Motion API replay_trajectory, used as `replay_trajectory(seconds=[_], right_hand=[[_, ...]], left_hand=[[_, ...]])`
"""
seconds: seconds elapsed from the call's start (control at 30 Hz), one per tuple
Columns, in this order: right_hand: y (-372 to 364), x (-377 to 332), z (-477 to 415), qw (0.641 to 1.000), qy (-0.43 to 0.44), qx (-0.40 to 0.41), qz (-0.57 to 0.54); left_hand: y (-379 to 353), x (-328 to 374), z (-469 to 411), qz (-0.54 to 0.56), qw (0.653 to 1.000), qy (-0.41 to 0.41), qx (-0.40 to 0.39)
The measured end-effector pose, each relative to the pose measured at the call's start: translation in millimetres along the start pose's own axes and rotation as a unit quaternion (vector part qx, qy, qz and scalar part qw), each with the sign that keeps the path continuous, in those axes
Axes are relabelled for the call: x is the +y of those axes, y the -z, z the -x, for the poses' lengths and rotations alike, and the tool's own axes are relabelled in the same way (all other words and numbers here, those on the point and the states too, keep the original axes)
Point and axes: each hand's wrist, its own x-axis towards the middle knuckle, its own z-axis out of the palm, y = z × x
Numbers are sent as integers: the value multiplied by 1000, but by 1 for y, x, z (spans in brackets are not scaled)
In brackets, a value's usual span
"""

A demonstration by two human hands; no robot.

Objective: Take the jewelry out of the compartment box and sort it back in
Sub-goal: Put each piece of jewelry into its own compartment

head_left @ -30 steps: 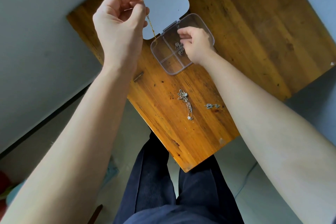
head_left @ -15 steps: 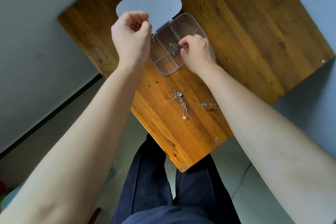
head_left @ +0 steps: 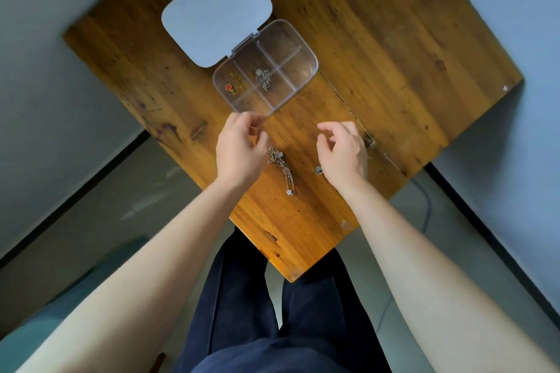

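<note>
- Clear plastic compartment box (head_left: 298, 70) open on the worn wooden desk (head_left: 378, 39); opaque grey-blue lid (head_left: 216, 10) folded back flat to the far left, joined at the hinge.
- Six compartments visible, in two rows of three.
- Gold chain with a red charm (head_left: 232, 86) lying in the leftmost compartment of the hinge-side row.
- Tangled silver jewelry piece (head_left: 263, 77) in the middle of the box, draped across a divider; exact compartment not determinable.
- Remaining compartments showing only bare plastic.
- Long silver necklace with flower pendants (head_left: 283, 168) lying stretched out on the desk, on the near side of the box and well apart from it.
- Small silver flower earring (head_left: 318, 170) on the desk, to the right of the necklace.
- Left hand (head_left: 239, 148) hovering just near of the box's near edge, fingers loosely curled, thumb and forefinger close together, nothing seen in the grip; upper end of the necklace just beside its right edge, contact not determinable.
- Right hand (head_left: 344, 151) over the desk, fingers half-curled and apart, holding nothing; earring just beside its left edge, near the wrist.
- Both hands clear of the box.
- Dark blue trousers (head_left: 272, 312) visible below the desk's near corner.
</note>
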Motion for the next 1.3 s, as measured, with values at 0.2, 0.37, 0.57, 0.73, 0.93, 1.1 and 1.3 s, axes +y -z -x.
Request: replay_trajectory(seconds=[0.2,0.37,0.57,0.73,0.93,1.1,1.3], right_hand=[[-17,57,53,996,0,-8,83],[-24,73,64,997,27,-36,58],[-20,68,54,994,35,-83,62],[-17,63,48,995,40,-87,42],[-18,57,45,993,44,-98,39],[-9,38,41,998,16,-65,-21],[7,5,26,993,36,43,-103]], left_hand=[[-41,-27,49,-111,982,53,-142],[-51,-33,50,-141,984,9,-105],[-51,-24,25,-189,979,-10,-71],[-46,-23,16,-179,980,-12,-88],[-28,-13,15,2,995,95,-43],[-5,10,13,169,975,142,19],[13,25,4,266,954,134,35]])
